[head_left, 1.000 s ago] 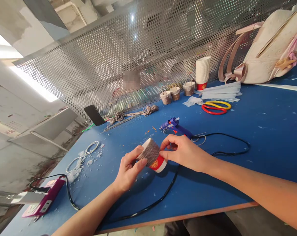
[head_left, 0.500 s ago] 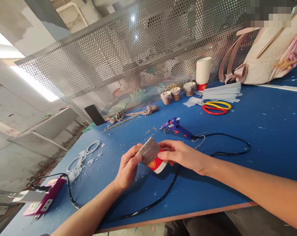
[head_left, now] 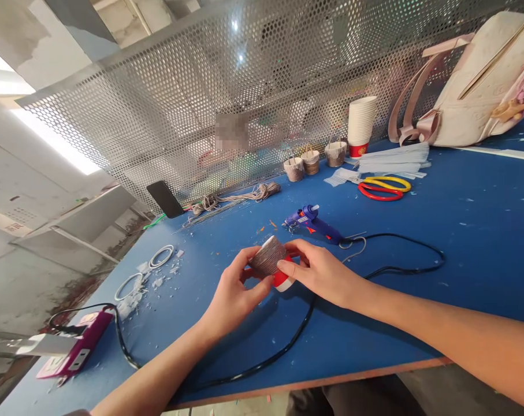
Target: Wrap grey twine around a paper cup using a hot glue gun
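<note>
Between my two hands, above the blue table, is a tilted paper cup (head_left: 272, 263). Grey-brown cord wraps the cup's upper part, while a red band and white edge show at its lower right. My left hand (head_left: 240, 286) grips it from the left, thumb against the red band and fingers at the cord-wrapped side. From the right, my right hand (head_left: 318, 268) holds the cup, thumb on the front and fingers behind. Just beyond the hands a blue hot glue gun (head_left: 313, 223) lies on its side.
Small cord-wrapped cups (head_left: 311, 162), a stack of paper cups (head_left: 361, 127), scissors (head_left: 383, 188) and clear strips (head_left: 394, 159) sit along the back. A black cable (head_left: 283, 352) crosses the table (head_left: 400, 329) to a purple power strip (head_left: 77, 346). Cord bundles (head_left: 262, 192) and a phone (head_left: 164, 199) lie back left.
My left hand has shifted its grip, its thumb moving from the cup's cord-wrapped edge down to the red band. The cup has turned slightly in my hands.
</note>
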The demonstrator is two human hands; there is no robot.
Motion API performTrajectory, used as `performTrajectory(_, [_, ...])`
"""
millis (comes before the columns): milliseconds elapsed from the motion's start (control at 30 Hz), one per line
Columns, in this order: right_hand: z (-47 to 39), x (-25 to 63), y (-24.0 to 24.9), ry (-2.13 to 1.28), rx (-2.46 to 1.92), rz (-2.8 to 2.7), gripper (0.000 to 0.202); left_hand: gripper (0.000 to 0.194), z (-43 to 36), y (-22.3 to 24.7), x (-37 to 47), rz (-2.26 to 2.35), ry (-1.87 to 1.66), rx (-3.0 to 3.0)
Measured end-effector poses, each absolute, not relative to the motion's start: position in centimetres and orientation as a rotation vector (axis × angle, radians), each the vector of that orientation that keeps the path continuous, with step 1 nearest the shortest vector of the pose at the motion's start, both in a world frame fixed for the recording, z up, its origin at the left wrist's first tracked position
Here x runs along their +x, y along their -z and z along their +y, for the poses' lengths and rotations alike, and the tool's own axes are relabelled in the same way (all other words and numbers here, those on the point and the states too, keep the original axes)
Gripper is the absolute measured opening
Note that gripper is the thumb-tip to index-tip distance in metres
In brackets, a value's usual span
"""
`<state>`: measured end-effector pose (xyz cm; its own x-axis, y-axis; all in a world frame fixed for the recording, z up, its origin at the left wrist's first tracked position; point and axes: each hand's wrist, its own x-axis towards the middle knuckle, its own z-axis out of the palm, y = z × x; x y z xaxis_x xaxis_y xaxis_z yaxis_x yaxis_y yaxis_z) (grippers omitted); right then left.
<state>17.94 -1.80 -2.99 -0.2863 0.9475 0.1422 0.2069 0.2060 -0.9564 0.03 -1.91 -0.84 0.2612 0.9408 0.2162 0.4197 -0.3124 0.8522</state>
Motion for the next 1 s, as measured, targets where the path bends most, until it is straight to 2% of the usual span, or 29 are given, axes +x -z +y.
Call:
performTrajectory(167, [-2.2,18.5,2.3,-0.883,-1.139,-1.722,0.027,0.026,-1.7,1.3,-0.1,1.303,-1.076,1.946])
performTrajectory(300, [-2.8,18.8,2.2,-0.71,-0.894,-1.935,0.02,0.022,-1.2,1.6,-0.3,1.288,-1.159,1.915])
performTrajectory(467, [-4.4,19.4,1.4,-0.078,-0.385,-2.445,0.028,0.022,-0.8,1.6,-0.3,1.326,-1.25,1.847])
performTrajectory(600, [-5.2,21.5,-0.2,0.193,-0.332,-2.353,0.03,0.024,-0.3,1.8,-0.5,1.349,-1.269,1.829])
performTrajectory(733, [-2.3,23.9,-0.4,0.106,-0.78,-1.794,0.02,0.025,0.0,2.1,-0.8,1.348,-1.29,1.832])
performTrajectory(800, [0.3,24.8,0.5,-0.066,-1.117,-1.606,0.016,0.025,0.0,2.3,-0.9,1.326,-1.29,1.838])
performTrajectory(900, [3.6,25.3,2.3,-0.451,-1.559,-1.643,0.026,0.026,0.1,2.5,-0.9,1.299,-1.283,1.851])
performTrajectory(1000, [5.4,24.6,3.6,-0.695,-1.674,-1.865,0.028,0.027,0.1,2.6,-0.8,1.29,-1.276,1.854])
